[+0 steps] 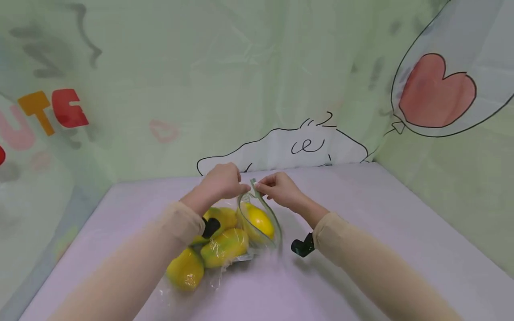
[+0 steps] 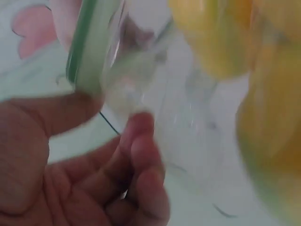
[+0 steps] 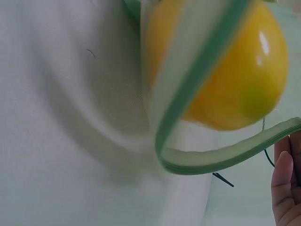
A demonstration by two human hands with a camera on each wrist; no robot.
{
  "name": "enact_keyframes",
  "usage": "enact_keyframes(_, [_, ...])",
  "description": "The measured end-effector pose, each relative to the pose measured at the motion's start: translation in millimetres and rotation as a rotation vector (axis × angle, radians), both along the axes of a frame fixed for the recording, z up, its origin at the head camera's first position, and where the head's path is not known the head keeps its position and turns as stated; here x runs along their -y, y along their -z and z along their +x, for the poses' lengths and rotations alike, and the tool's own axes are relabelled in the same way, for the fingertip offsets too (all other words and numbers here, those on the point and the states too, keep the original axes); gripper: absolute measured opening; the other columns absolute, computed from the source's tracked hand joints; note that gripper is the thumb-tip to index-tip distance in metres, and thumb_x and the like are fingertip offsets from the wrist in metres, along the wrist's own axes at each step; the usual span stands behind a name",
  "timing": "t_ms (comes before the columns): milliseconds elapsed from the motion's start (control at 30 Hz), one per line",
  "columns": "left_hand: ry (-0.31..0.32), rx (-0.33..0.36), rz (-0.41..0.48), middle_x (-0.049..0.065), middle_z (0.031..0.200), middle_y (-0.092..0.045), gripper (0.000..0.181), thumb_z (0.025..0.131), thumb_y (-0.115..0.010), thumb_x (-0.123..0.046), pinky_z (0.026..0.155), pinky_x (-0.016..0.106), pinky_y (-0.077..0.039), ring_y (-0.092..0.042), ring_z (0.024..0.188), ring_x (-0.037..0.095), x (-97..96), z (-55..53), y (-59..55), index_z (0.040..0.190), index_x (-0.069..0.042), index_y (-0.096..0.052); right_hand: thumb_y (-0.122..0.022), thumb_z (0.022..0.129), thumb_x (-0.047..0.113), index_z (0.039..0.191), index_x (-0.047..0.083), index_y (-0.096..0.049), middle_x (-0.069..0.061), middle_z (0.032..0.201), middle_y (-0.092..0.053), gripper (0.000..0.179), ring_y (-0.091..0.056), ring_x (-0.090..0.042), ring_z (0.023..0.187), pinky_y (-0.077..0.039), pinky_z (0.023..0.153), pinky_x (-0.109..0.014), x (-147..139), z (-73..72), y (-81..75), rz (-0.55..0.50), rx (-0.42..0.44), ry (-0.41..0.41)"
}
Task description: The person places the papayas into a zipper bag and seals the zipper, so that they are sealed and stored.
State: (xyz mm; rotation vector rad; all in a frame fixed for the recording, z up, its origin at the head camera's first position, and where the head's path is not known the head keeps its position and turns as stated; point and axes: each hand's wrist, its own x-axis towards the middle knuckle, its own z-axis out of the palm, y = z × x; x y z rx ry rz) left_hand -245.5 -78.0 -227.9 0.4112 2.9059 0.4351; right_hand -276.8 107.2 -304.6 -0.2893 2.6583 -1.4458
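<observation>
A clear zip bag (image 1: 278, 227) with a green zip strip (image 3: 202, 167) lies with its mouth spread apart. Inside, near the mouth, is a shiny yellow fruit (image 1: 260, 220) tinged with green, mango-like in shape. Several similar yellow fruits (image 1: 225, 247) lie to its left under clear plastic film. My right hand (image 1: 281, 189) pinches the bag's rim at the far corner of the mouth. Opposite it, my left hand (image 1: 222, 180) holds the rim, its thumb (image 2: 77, 110) against the strip's end and its other fingers curled. Blur hides the exact contact in the left wrist view.
The pale lilac table (image 1: 341, 196) runs back to a printed cloth wall (image 1: 225, 89). Cloth also hangs at both sides, with a balloon and heart drawing (image 1: 437, 93) on the right. A black wrist device (image 1: 303, 245) sits at my right cuff.
</observation>
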Motion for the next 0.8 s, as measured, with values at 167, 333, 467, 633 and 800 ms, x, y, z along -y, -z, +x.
enact_keyframes(167, [0.095, 0.249, -0.053, 0.005, 0.082, -0.074, 0.036, 0.095, -0.072, -0.039, 0.067, 0.023, -0.054, -0.057, 0.064, 0.012, -0.8, -19.6, -1.5, 0.098, -0.003, -0.071, -0.062, 0.103, 0.026, 0.116, 0.002, -0.074, -0.011, 0.107, -0.076, 0.029, -0.066, -0.037, 0.109, -0.058, 0.09, -0.035, 0, -1.9, 2.1, -0.008, -0.003, -0.001])
enact_keyframes(333, [0.202, 0.328, 0.019, 0.009, 0.088, -0.077, 0.034, 0.097, -0.07, -0.036, 0.076, 0.026, -0.059, -0.067, 0.073, 0.015, -10.0, -13.5, 14.5, 0.101, -0.002, -0.071, -0.063, 0.102, 0.025, 0.116, 0.001, -0.074, -0.013, 0.111, -0.076, 0.03, -0.069, -0.031, 0.102, -0.058, 0.088, -0.034, -7, -5.5, 0.4, -0.032, -0.023, 0.012])
enact_keyframes(467, [0.227, 0.204, -0.001, 0.007, 0.093, -0.076, 0.042, 0.096, -0.07, -0.038, 0.083, 0.03, -0.056, -0.066, 0.082, 0.017, -20.5, -4.7, 32.0, 0.116, -0.001, -0.068, -0.063, 0.103, 0.024, 0.114, 0.001, -0.074, -0.012, 0.108, -0.076, 0.028, -0.069, -0.021, 0.095, -0.058, 0.085, -0.032, -9, -6.9, 0.4, -0.059, -0.019, 0.019])
enact_keyframes(633, [0.199, 0.115, 0.054, 0.005, 0.087, -0.069, 0.037, 0.097, -0.068, -0.041, 0.069, 0.027, -0.049, -0.058, 0.075, 0.017, -26.4, 4.1, 39.8, 0.102, -0.004, -0.07, -0.061, 0.103, 0.023, 0.114, -0.003, -0.073, -0.015, 0.109, -0.076, 0.031, -0.071, -0.02, 0.095, -0.06, 0.086, -0.033, -8, -7.3, 0.0, -0.102, -0.006, 0.025])
enact_keyframes(800, [0.192, 0.068, 0.111, -0.003, 0.057, -0.046, 0.043, 0.096, -0.069, -0.045, 0.053, 0.023, -0.034, -0.042, 0.054, 0.013, -28.2, 5.0, 38.5, 0.068, -0.012, -0.062, -0.06, 0.104, 0.023, 0.116, -0.005, -0.07, -0.016, 0.111, -0.073, 0.032, -0.07, -0.023, 0.099, -0.061, 0.086, -0.035, -7, -7.4, -6.2, -0.14, 0.034, 0.052])
